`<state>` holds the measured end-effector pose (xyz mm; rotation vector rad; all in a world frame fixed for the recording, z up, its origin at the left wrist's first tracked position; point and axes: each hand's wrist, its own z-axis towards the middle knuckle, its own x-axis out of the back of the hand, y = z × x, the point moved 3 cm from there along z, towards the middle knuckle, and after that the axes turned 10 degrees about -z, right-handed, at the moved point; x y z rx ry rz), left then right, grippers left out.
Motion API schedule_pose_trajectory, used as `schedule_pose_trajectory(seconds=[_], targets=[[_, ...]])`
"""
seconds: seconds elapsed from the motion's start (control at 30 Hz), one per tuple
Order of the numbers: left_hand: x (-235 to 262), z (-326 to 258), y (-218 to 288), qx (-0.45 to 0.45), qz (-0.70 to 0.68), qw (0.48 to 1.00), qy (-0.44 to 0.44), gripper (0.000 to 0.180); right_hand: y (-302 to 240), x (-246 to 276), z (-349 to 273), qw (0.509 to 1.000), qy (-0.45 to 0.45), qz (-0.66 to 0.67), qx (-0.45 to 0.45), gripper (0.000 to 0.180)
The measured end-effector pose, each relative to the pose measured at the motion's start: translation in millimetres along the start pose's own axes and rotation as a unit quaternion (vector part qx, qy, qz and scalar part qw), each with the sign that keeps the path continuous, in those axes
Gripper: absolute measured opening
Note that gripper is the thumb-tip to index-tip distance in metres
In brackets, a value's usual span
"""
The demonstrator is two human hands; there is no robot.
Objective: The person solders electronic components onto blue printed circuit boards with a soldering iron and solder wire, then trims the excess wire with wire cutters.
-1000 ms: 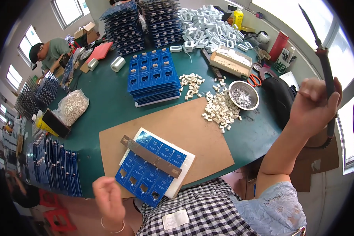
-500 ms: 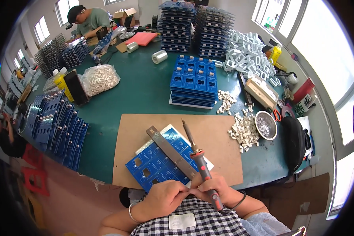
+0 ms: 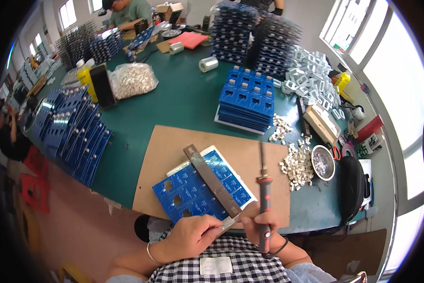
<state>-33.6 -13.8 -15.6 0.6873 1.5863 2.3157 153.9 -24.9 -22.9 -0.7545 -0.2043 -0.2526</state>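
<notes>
My right hand (image 3: pixel 258 225) is closed round the grey and red handle of a soldering iron (image 3: pixel 264 193), whose tip points up and away from me. My left hand (image 3: pixel 196 237) is closed in a pinch on a thin pale strip (image 3: pixel 227 223), which reaches toward the right hand's fingers; its exact kind is unclear. Just beyond the hands, a blue circuit board panel (image 3: pixel 179 186) with square cutouts lies slanted on a pale backing. A flat metal bar (image 3: pixel 212 180) rests diagonally across the panel. Beneath them is a brown board (image 3: pixel 162 139) on the green table.
Small white connectors (image 3: pixel 297 165) lie in a heap beside a metal bowl (image 3: pixel 323 162). A stack of blue panels (image 3: pixel 247 96) stands beyond. More panels (image 3: pixel 70 127) lean at left, near a bag of connectors (image 3: pixel 134 80) and a phone (image 3: pixel 102 86). Another person (image 3: pixel 131 16) sits at far left.
The view has shifted, moving the far tabletop things rightward. The soldering iron has turned more upright, and my hands have drawn slightly apart, showing more of the pale strip.
</notes>
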Motion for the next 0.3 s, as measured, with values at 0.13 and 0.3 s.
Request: schedule_pose_trajectory(seconds=[0.13,0.3], targets=[[-4,2,0,0.030,-0.043,0.999,0.003,0.012,-5,-3,1,0.997,0.063,-0.030,0.028,0.038],[16,-2,5,-0.056,0.051,0.996,0.038,0.014,-4,3,-4,0.997,0.034,-0.060,0.019,0.030]])
